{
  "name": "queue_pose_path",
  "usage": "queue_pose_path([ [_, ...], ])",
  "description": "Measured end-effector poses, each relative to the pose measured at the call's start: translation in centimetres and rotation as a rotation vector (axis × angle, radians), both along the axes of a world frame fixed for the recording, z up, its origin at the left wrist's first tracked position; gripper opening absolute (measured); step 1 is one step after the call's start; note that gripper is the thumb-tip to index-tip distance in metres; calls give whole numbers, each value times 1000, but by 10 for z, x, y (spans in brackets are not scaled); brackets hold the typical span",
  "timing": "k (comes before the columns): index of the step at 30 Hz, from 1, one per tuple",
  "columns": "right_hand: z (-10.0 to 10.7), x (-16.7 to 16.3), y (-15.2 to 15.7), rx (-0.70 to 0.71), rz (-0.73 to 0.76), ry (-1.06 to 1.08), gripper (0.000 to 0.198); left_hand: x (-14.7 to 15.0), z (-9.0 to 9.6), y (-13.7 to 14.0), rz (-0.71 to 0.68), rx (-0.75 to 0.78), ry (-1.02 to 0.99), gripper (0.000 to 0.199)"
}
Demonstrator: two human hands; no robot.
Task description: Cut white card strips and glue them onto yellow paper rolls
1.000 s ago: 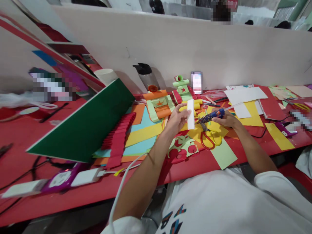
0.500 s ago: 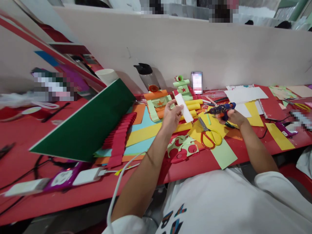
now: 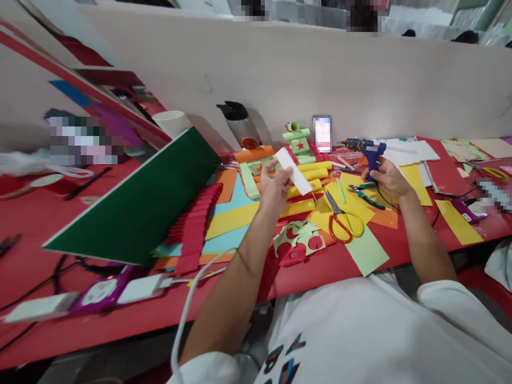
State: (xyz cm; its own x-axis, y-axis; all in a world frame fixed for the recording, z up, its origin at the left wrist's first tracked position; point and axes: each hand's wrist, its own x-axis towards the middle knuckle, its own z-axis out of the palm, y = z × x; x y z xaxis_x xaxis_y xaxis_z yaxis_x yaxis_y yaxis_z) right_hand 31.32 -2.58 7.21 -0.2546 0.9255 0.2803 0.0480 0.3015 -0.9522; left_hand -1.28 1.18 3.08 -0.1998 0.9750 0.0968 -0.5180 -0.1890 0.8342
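Observation:
A white strip (image 3: pixel 294 172), paper or card, is pinched in my left hand (image 3: pixel 275 186) above several yellow paper rolls (image 3: pixel 316 174). My right hand (image 3: pixel 390 178) grips a blue hot glue gun (image 3: pixel 370 152) by its handle, the nozzle pointing left. A clear glue stick pokes out of its back. Below the gun lie green-handled pliers (image 3: pixel 370 198). Scissors (image 3: pixel 342 218) with red and yellow handles rest on yellow paper. Green paper scraps with red circles (image 3: pixel 298 242) lie nearer to me.
A tilted dark green board (image 3: pixel 140 202) takes up the left side, with pleated red paper (image 3: pixel 196 221) beside it. Behind stand a bottle (image 3: pixel 240 125) and a phone (image 3: pixel 322 133) against the white partition (image 3: pixel 272 74). A white cable (image 3: pixel 188 304) crosses near my left arm.
My right hand has raised the glue gun up and away from the white strip, uncovering the pliers. My left hand has shifted slightly left with the strip.

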Motion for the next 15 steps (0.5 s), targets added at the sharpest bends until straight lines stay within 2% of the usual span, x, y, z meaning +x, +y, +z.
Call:
queue_pose_path([
  [3,6,5,-1,25,-83,32,58,1,-2,0,-6,16,11,67],
  [8,7,21,8,40,-343,89,35,3,-4,-1,-57,8,33,67],
  [10,3,30,13,-29,-412,-14,30,4,-4,-2,-81,4,36,67],
  [13,-4,40,19,-142,-411,-324,22,5,-3,-5,-108,12,39,66],
  [15,-8,43,20,-102,-433,-580,19,6,-2,-6,-122,8,47,66],
])
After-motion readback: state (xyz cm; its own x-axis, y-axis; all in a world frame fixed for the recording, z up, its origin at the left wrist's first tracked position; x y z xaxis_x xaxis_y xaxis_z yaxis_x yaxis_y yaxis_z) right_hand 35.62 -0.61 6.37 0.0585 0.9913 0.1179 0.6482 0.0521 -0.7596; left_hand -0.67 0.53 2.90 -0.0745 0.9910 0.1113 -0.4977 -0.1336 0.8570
